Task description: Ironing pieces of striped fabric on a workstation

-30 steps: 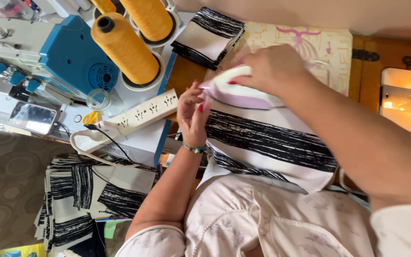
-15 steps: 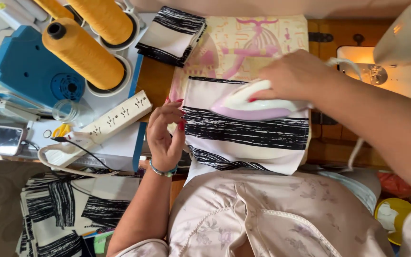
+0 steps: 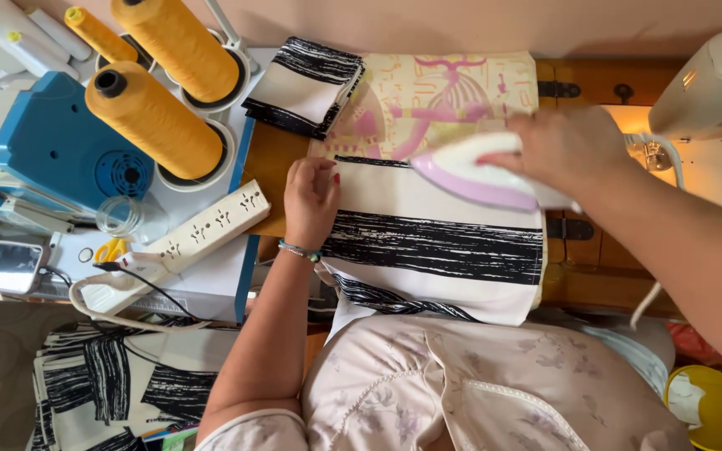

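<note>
A white cloth with black brush-stroke stripes lies flat on a yellow and pink patterned pad. My left hand presses flat on the cloth's left edge, fingers spread. My right hand grips the handle of a white and pink iron, which rests on the cloth's upper right part. The iron's rear end is hidden under my right hand.
A folded pile of striped cloth lies at the back. Yellow thread cones stand on a blue machine at left, beside a white power strip. A white sewing machine is at right. More striped pieces lie low left.
The iron has slid to the right and slightly up across the striped cloth. My left hand has moved up and now lies flat on the cloth's left edge.
</note>
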